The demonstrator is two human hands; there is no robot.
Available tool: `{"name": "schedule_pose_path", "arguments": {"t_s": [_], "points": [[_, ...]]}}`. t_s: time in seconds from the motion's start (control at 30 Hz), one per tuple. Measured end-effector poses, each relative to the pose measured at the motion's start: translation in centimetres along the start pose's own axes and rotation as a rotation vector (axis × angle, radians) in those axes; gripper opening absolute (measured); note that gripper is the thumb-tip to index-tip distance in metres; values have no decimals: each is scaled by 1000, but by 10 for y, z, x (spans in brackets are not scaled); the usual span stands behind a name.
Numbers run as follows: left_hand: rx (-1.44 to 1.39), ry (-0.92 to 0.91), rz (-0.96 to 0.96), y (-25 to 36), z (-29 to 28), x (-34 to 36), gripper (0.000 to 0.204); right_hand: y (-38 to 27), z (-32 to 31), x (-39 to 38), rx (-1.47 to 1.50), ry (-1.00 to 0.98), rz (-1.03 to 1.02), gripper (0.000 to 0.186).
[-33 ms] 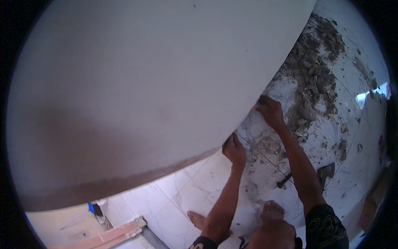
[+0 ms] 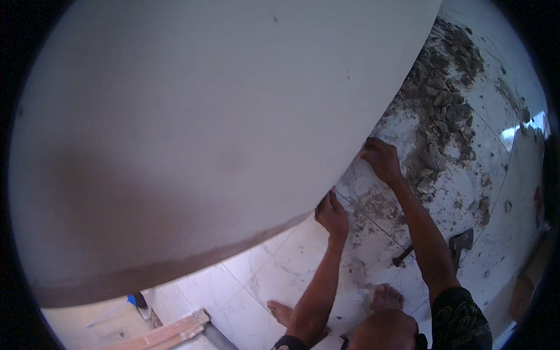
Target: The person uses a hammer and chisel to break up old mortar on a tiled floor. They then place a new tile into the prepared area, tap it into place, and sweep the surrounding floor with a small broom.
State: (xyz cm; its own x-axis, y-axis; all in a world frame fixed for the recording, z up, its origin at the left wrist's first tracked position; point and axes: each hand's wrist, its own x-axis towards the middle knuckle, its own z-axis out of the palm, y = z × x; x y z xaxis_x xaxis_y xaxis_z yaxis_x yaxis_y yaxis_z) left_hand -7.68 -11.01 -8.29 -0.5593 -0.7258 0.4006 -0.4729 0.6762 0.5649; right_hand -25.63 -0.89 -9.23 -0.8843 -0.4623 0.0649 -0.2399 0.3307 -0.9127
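Observation:
A large white wall-like surface (image 2: 221, 116) fills the left and middle, with its edge running down from the upper right. My left hand (image 2: 332, 213) is at the lower part of this edge, fingers curled in and the thumb extended along it. Farther up, my right hand (image 2: 382, 158) bends its fingers against the same edge. Both sets of fingertips are partly hidden there, and whatever they grip cannot be made out. By my right forearm lie a dark hatchet-like tool (image 2: 462, 239) and a short dark rod with a wider end (image 2: 402, 258), each partly covered by the arm.
Broken grey rubble (image 2: 446, 108) and dust are strewn over the white tiled floor (image 2: 256, 268) at right. A paint-spattered wooden beam (image 2: 169, 331) lies at lower left, near a blue object (image 2: 137, 300). My bare feet (image 2: 387, 297) are on the tiles.
The view has shifted slightly. Both hands stay at the edge in nearly the same pose.

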Motion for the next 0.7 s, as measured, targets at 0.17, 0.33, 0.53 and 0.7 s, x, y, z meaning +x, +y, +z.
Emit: {"name": "schedule_pose_path", "arguments": {"t_s": [0.17, 0.33, 0.53, 0.7], "points": [[-28, -32, -27, 1, -6, 3, 14, -17, -5, -1, 65, -15, 19, 48], [-132, 50, 1, 8, -9, 9, 14, -13, 0, 1, 154, -16, 55, 46], [-177, -21, -88, 9, -8, 6, 18, 7, 6, -1, 8, 66, -86, 47], [-148, -29, -34, -10, -2, -2, 24, -2, 7, -2, -14, 59, -67, 47]]}}
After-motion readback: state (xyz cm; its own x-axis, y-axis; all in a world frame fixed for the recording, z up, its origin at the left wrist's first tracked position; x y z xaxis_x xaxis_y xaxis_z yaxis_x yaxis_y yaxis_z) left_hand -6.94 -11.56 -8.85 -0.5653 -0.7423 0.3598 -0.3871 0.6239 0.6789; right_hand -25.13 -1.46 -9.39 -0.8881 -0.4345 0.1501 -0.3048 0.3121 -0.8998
